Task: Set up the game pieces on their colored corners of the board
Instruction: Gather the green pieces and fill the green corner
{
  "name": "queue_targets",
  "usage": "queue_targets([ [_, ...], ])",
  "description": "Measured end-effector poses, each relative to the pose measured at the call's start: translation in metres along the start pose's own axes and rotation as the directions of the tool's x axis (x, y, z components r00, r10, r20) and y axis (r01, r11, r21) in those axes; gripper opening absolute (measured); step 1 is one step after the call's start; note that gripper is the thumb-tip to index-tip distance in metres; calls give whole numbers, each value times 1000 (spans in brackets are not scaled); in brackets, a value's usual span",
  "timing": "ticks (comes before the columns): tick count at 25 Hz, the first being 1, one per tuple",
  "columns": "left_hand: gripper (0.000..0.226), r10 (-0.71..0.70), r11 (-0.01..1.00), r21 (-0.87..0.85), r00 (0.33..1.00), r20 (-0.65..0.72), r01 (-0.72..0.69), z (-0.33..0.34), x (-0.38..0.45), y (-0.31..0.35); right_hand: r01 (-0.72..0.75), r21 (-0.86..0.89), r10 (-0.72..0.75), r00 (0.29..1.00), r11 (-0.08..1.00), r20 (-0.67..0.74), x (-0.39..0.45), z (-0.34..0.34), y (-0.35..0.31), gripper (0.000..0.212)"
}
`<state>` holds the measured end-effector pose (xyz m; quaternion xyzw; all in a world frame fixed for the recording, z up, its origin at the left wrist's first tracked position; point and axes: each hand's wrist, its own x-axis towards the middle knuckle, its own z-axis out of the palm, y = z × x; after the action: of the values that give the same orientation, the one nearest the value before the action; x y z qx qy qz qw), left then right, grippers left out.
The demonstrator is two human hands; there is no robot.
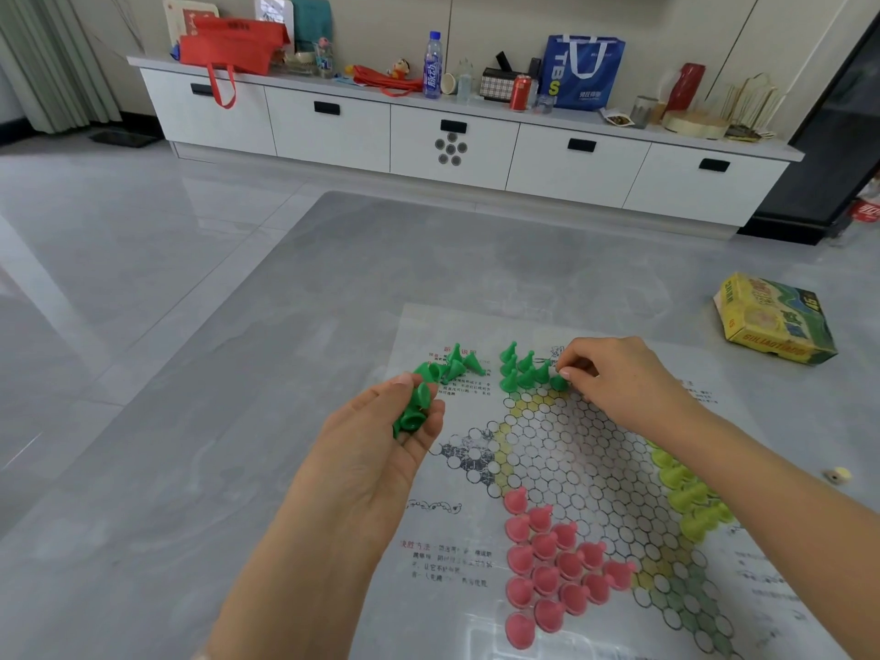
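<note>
A paper game board [571,450] with a hexagon grid lies on the grey table. Several green cone pieces [521,371] stand upright on its far corner. My right hand [614,373] pinches one green piece [558,383] at the right end of that group, touching the board. My left hand [381,450] is cupped palm-up left of the board and holds a few green pieces [415,407]. More loose green pieces [455,366] lie tipped over beyond its fingers. Pink pieces [552,564] fill the near corner. Yellow-green pieces [690,497] fill the right corner, partly behind my right forearm.
A yellow game box [774,321] lies at the right of the table, and a small die [837,474] sits near my right forearm. Beyond the table stands a white cabinet [452,140] with bags, bottles and cans on top.
</note>
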<state>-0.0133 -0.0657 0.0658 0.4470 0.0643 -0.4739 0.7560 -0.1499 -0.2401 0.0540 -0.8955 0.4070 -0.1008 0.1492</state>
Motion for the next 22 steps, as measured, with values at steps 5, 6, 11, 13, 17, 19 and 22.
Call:
queue_targets([
  [5,15,21,1000,11,1000,11,-21,0,0,0,2,2,-2,1000,1000,12,-1,-1,0,14],
  [6,15,29,1000,12,999,15,-29,-1,1,0,4,-8,-4,1000,1000,19,0,-1,1,14],
  [11,14,36,999,24,998,45,-37,-1,0,0,-2,-2,2,998,1000,58,-2,-4,0,24],
  [13,14,19,1000,-13,999,44,-19,-1,-1,0,9,-62,-7,999,998,36,-6,-7,-2,28],
  [17,20,4,1000,22,997,83,-6,0,-2,-2,191,-16,-192,974,981,-120,-18,-10,-30,19],
  [19,21,16,996,87,993,113,-26,0,-2,-3,355,81,-342,929,931,-138,-24,-8,-53,16],
  [22,21,51,981,176,987,150,-77,-1,-3,-4,535,173,-513,843,827,-161,-32,-9,-80,21],
])
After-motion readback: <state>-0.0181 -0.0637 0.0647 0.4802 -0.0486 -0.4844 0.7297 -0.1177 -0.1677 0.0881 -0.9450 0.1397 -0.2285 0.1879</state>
